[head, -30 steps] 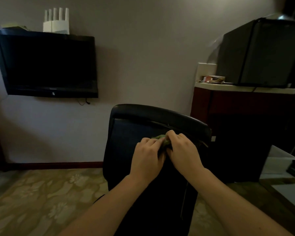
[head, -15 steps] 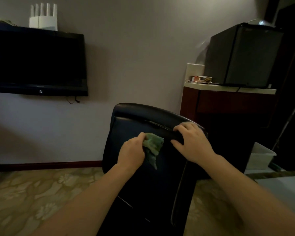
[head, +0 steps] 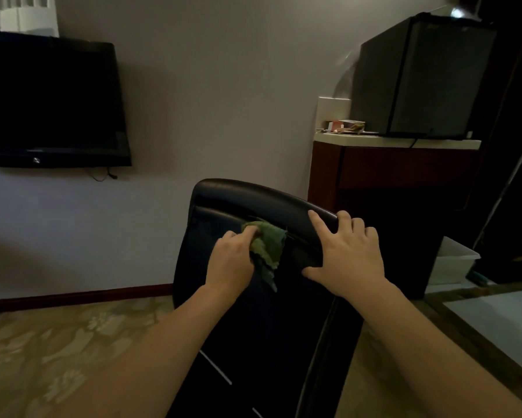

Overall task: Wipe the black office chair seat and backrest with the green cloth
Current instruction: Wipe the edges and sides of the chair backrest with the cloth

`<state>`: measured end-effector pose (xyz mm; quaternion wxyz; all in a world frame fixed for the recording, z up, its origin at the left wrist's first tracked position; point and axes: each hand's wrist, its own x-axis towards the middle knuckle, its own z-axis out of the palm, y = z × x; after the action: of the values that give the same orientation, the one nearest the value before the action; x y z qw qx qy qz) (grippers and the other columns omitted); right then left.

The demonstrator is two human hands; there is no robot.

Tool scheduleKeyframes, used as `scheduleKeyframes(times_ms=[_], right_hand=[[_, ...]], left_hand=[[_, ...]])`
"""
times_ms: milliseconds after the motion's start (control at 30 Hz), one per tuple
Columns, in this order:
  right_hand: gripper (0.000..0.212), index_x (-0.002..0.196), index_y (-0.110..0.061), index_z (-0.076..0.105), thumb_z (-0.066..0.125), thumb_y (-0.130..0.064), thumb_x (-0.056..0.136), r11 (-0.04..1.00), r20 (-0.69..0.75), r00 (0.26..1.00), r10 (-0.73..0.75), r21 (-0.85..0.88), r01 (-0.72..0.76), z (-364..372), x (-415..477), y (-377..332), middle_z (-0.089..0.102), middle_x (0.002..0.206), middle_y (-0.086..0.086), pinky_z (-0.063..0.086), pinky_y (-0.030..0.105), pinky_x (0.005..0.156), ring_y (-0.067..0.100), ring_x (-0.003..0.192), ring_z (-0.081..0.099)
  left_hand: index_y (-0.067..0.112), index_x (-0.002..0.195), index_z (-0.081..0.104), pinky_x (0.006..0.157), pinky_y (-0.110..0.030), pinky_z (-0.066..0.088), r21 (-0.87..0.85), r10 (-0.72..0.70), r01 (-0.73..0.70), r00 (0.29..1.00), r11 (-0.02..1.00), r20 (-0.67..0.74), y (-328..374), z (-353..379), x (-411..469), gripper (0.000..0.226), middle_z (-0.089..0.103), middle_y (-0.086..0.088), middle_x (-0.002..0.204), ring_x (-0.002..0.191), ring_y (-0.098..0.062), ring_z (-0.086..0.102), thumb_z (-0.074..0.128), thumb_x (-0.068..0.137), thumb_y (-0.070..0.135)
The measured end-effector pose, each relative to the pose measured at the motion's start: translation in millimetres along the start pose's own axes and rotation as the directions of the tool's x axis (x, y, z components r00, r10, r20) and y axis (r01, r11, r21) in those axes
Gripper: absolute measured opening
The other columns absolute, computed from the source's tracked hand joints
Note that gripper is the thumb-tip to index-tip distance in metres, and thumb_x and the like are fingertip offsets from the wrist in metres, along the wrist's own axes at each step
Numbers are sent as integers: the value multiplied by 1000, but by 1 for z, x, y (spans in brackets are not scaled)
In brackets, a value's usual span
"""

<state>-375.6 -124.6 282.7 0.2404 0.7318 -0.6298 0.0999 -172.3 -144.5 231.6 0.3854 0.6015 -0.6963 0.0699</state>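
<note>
Dim carpeted room, with a wipe under way high on the chair's backrest (head: 253,203).

Crumpled in the left hand (head: 231,263), whose fingers were curled round it, the green cloth (head: 265,248) lay pressed against the upper backrest, one corner hanging loose. Beside it the right hand (head: 348,257) rested spread over the top edge, gripping nothing, apparently steadying the chair. The job looked barely begun: most of the backrest lay unwiped below, and the seat was out of view. A television (head: 51,101) hung to the left, with a small fridge (head: 425,76) to the right.

Glossy, perhaps leather chair (head: 262,200); crumpled green cloth (head: 267,245).
</note>
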Motion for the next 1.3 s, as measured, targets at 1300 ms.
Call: scheduleKeyframes(times_ms=[1300], right_hand=[[42, 136, -53, 43, 44, -28, 102, 765, 257, 937, -237, 644, 17, -62, -25, 38, 23, 151, -9, 41, 16, 68, 9, 108, 44]], left_hand=[[15, 143, 52, 115, -35, 36, -169, 134, -104, 975, 980, 178, 29, -11, -15, 44, 41, -3, 150, 134, -21, 40, 54, 99, 12]])
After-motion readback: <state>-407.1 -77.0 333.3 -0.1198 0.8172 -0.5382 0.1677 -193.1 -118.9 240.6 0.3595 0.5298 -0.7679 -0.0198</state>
